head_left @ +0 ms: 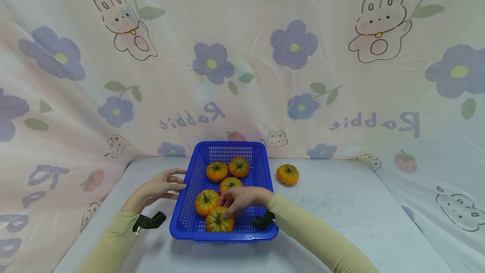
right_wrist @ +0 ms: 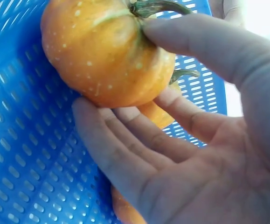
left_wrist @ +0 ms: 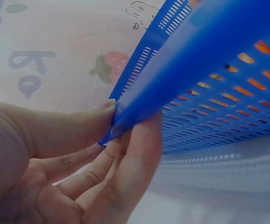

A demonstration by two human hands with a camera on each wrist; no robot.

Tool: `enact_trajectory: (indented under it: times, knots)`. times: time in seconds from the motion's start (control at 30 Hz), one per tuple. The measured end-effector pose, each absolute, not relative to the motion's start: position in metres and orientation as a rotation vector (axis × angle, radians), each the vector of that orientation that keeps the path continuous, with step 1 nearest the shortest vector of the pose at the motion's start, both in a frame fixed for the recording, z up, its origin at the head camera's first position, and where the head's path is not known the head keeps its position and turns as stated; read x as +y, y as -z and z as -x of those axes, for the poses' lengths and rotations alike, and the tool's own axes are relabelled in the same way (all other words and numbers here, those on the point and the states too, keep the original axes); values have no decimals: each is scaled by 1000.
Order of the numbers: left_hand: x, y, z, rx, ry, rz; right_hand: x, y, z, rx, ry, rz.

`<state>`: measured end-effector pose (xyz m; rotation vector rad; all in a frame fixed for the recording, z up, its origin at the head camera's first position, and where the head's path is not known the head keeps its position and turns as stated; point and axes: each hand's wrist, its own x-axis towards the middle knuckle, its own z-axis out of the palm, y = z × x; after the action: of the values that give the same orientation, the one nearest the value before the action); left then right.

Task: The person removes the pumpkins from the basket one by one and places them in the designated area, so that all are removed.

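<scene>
A blue perforated plastic basket (head_left: 223, 236) holds several small orange pumpkins with greenish tops. My left hand (head_left: 159, 186) is at the basket's left side. In the left wrist view, its thumb and fingers pinch the rim (left_wrist: 144, 100). Reaching over the right side into the basket, my right hand (head_left: 245, 199) grips the nearest pumpkin (head_left: 217, 225). The right wrist view shows the thumb on top of this pumpkin (right_wrist: 107, 60), near the stem, and the fingers curled under its side. Beside it sits another pumpkin (head_left: 206, 202). The hand partly hides a middle pumpkin (head_left: 230, 183).
Two pumpkins lie toward the basket's far end, one left (head_left: 217, 172) and one right (head_left: 239, 167). A single pumpkin (head_left: 287, 174) stands on the white table (head_left: 341, 210), right of the basket. Behind the table hangs a curtain (head_left: 250, 96) printed with flowers and rabbits.
</scene>
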<state>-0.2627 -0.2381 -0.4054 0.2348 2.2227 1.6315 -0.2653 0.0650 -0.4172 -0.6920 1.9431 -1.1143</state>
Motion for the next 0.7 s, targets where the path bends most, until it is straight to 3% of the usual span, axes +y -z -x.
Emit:
enact_trajectory:
  times: [0.7]
  knots:
    - [-240, 408, 263, 2200, -1641, -269, 88, 398, 266, 1961, 1270, 769]
